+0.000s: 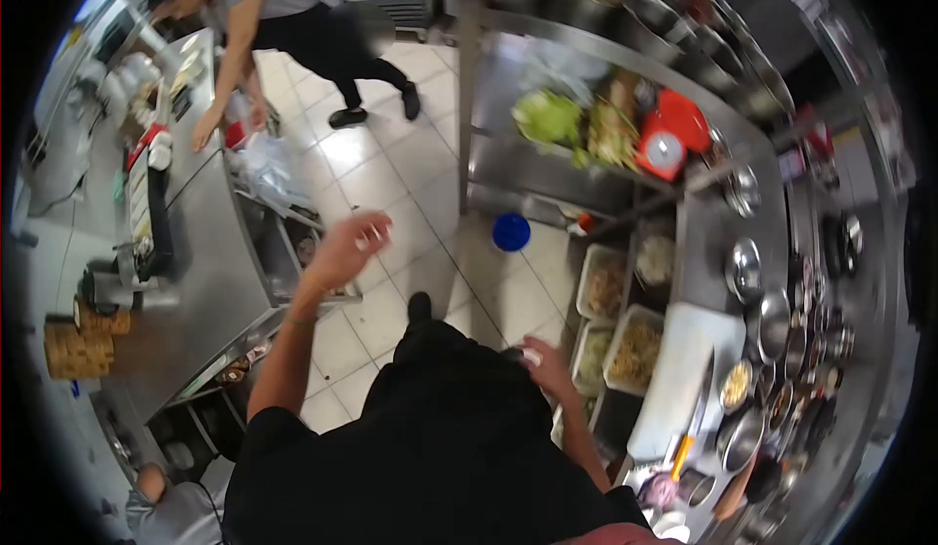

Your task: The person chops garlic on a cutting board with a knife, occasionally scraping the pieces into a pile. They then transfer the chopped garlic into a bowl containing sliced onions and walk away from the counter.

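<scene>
My left hand [350,249] is raised over the tiled floor beside the left steel counter [220,242]. Its fingers are loosely bent, with pale gaps showing between them and nothing visible held. Lower down, my right hand [549,367] hangs at my right side, close to food tubs [633,350] under the right counter. Its fingers curl around a small white patch, which I cannot make out. Past the tubs lies a white cutting board [674,379], a knife with an orange handle [683,457] at its edge.
A person [283,18] leans over the left counter, and another person's grey sleeve [186,516] shows bottom left. A blue bucket [511,232] stands on the floor ahead. Lettuce [547,117] and a red scale [672,135] sit on the right shelf. Metal bowls [745,270] line the right counter.
</scene>
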Motion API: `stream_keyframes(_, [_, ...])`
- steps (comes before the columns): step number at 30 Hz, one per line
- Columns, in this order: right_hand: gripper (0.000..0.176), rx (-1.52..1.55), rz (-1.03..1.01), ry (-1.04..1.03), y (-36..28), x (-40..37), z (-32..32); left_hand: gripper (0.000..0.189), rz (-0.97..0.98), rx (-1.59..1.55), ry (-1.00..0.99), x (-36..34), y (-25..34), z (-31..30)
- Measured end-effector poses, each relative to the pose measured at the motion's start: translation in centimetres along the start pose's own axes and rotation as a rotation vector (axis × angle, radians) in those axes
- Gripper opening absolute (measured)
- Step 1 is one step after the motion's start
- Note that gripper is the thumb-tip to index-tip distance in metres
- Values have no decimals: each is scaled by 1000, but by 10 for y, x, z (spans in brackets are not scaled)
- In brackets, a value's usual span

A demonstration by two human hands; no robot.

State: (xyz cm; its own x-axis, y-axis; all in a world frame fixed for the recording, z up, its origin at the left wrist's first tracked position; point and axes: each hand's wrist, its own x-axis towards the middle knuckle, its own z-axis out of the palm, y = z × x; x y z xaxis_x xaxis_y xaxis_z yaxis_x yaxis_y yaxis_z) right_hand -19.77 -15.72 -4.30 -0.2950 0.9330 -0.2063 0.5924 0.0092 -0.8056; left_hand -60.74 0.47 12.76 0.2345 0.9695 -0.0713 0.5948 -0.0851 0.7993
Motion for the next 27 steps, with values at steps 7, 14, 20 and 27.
stream_keyframes(7, [45, -589, -1466, 705, -424, 116, -229, 41, 1095, 356, 992, -98, 137, -254])
stream_keyframes(14, [68, -479, -1834, 306, -577, 215, -170, 38, 1551, 722, 944, -110, 158, -327])
stream_keyframes(20, [64, -392, -1817, 194, -610, 311, -173, 35, 1518, 691, 839, -27, 135, -394])
stream_keyframes(27, [59, -284, -1874, 152, -637, 421, -207, 32, 1627, 730, 708, 88, 149, -466])
